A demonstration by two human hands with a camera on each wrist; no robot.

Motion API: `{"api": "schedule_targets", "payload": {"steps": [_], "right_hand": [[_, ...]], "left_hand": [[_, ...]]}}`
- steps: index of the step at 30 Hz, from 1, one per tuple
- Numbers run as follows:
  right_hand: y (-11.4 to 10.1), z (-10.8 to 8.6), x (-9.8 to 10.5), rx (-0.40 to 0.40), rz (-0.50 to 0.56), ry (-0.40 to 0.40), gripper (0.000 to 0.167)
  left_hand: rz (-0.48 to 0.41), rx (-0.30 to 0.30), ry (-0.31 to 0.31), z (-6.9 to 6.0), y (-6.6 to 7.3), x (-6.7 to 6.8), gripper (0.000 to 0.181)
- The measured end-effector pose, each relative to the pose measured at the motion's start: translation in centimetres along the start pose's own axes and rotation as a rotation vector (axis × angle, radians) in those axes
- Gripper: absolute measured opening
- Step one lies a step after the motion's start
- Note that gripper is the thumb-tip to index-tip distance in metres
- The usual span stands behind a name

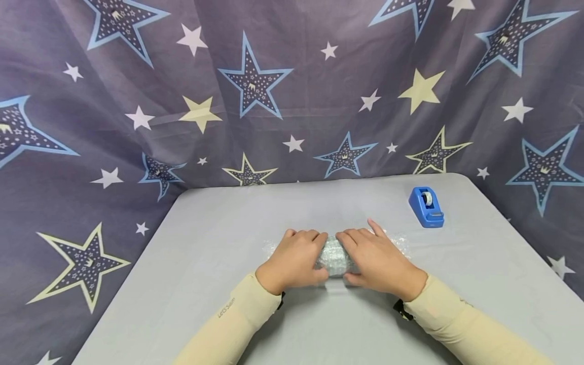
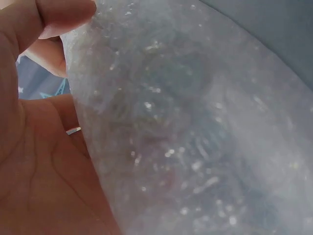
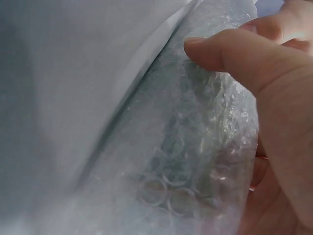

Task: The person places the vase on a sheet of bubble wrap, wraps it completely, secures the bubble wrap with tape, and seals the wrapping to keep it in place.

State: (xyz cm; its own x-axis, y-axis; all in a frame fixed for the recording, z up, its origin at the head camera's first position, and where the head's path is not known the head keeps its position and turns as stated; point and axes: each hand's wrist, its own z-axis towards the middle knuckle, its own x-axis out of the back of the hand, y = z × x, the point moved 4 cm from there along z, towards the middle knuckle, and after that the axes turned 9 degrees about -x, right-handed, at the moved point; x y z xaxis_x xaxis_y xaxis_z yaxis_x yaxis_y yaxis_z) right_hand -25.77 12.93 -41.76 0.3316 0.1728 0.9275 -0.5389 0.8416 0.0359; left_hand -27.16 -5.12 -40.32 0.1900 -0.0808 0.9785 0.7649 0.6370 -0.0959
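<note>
Head view first: the likeliest trouble, I would judge, is the bubble-wrap roll (image 1: 335, 259) springing loose, since no tape shows on it and finger pressure alone seems to keep it rolled; letting one side go sooner than the other could skew it. It lies on the table (image 1: 205, 228), crosswise beneath the left hand (image 1: 294, 258) and right hand (image 1: 376, 258), its middle bare between them and clear edges showing past both. Each grip curves over it, fingers towards the far side, thumb on the near; the right hand's outermost finger is raised. A blue tape dispenser (image 1: 426, 209) stands apart, beyond the right hand.

Left wrist view: the roll fills most of the frame, right against that grip; what it encloses, if anything, I cannot tell.

Right wrist view: the thumb presses the roll's near face, so squeezing harder might flatten its bubbles.
</note>
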Motion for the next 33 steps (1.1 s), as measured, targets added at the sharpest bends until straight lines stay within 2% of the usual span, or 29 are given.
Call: {"api": "schedule_targets", "payload": {"steps": [7, 13, 16, 23, 33], "right_hand": [[0.1, -0.1, -0.2, -0.006, 0.011, 0.007, 0.091], [0.2, 0.0, -0.4, -0.003, 0.017, 0.014, 0.091], [0.2, 0.0, -0.4, -0.002, 0.014, 0.021, 0.09], [0.2, 0.0, -0.4, -0.018, 0.014, 0.021, 0.09], [0.2, -0.2, -0.3, -0.037, -0.023, 0.011, 0.104]], "left_hand": [[0.074, 0.009, -0.011, 0.0, 0.5, -0.1, 0.088], [0.168, 0.014, 0.019, 0.2, 1.0, -0.4, 0.103], [0.202, 0.012, 0.042, 0.2, 1.2, -0.5, 0.101], [0.239, 0.002, 0.085, 0.3, 1.3, -0.5, 0.074], [0.205, 0.009, 0.055, 0.4, 0.8, -0.6, 0.065]]}}
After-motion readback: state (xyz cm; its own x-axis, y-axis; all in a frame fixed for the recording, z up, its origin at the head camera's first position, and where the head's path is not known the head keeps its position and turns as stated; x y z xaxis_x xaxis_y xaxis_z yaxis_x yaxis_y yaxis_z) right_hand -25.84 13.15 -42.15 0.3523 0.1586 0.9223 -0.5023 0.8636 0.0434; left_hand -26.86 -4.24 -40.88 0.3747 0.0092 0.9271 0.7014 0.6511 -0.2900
